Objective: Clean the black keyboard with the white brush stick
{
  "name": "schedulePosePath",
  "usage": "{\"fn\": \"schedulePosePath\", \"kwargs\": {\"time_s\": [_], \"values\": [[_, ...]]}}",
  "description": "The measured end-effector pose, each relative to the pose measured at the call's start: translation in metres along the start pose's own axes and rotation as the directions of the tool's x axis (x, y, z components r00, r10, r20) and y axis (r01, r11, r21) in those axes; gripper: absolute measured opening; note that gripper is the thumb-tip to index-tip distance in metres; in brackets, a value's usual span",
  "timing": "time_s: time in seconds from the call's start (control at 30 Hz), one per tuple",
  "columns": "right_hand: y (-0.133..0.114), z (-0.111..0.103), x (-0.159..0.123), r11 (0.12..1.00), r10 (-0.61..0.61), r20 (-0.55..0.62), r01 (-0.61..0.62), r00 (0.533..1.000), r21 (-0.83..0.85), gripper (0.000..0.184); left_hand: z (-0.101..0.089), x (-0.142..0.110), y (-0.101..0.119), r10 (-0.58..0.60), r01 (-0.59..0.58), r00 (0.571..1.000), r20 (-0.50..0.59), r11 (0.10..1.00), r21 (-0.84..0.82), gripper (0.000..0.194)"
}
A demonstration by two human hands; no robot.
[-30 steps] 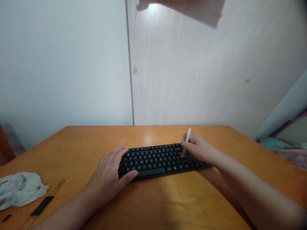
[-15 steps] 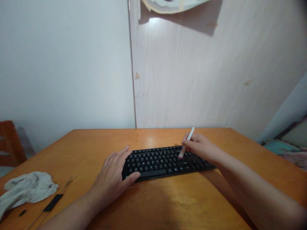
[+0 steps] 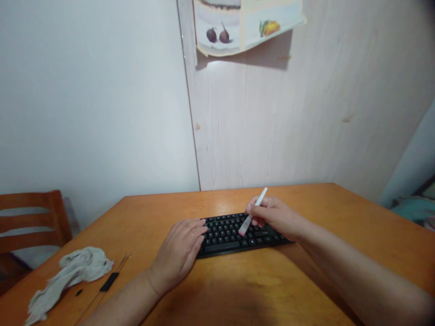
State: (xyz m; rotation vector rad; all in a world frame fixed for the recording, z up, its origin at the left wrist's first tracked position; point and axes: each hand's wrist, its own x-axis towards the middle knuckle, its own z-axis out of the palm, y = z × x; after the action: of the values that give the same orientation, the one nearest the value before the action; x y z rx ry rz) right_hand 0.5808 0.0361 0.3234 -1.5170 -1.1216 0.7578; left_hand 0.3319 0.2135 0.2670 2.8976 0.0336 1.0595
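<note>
A black keyboard [image 3: 222,246] lies on the wooden table in front of me. My left hand [image 3: 181,246] rests over its left end, fingers stretched out flat and touching the keys at that edge. Between the thumb and fingers of my right hand [image 3: 268,213] is a small flat brush [image 3: 256,203] with a white handle. It slants down to the left, and its pink-tipped bristles meet the keys near the middle of the board. My right hand and wrist hide part of the keyboard's right side.
On the left of the table [image 3: 258,290] lie a crumpled whitish cloth [image 3: 81,267], a thin wire-like tool with a black middle [image 3: 109,281] and a small black piece [image 3: 79,292]. A wooden chair [image 3: 30,219] stands at the left. Behind the table is a wall with a picture [image 3: 251,27].
The brush tip has moved left along the keys with my right hand. My left thumb has drawn in from the keyboard's front edge. The view has tilted up and turned left.
</note>
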Motion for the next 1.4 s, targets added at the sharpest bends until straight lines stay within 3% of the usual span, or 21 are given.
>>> {"fn": "schedulePosePath", "kwargs": {"time_s": [0.27,0.43,0.57,0.8,0.93,1.17,1.4], "values": [[0.002,0.012,-0.002,0.997,-0.034,0.044,0.031,0.998,0.070,0.034,-0.002,0.031,0.033,-0.251,0.254,0.967,0.051,0.915,-0.314,0.029],[-0.002,0.017,-0.005,0.994,-0.062,0.028,0.059,0.998,0.097,0.037,0.010,0.052,0.067,-0.276,0.286,0.957,0.086,0.867,-0.408,0.031],[-0.004,0.019,-0.006,0.990,-0.085,0.027,0.081,0.996,0.113,0.037,0.025,0.060,0.084,-0.309,0.328,0.944,0.114,0.864,-0.382,0.030],[-0.011,0.015,-0.008,0.987,-0.126,0.049,0.121,0.991,0.107,0.034,0.038,0.063,0.088,-0.340,0.330,0.940,0.027,0.885,-0.329,0.028],[-0.017,0.006,-0.008,0.987,-0.136,0.041,0.132,0.990,0.091,0.035,0.042,0.070,0.087,-0.316,0.311,0.948,0.041,0.890,-0.334,0.031],[-0.026,-0.012,-0.008,0.986,-0.142,-0.049,0.145,0.989,0.081,0.038,0.060,0.088,0.087,-0.423,0.399,0.906,0.022,0.835,-0.379,0.037],[-0.036,-0.019,-0.017,0.989,-0.144,0.000,0.144,0.990,0.027,0.035,0.051,0.086,0.101,-0.369,0.361,0.926,0.085,0.795,-0.488,0.036]]}}
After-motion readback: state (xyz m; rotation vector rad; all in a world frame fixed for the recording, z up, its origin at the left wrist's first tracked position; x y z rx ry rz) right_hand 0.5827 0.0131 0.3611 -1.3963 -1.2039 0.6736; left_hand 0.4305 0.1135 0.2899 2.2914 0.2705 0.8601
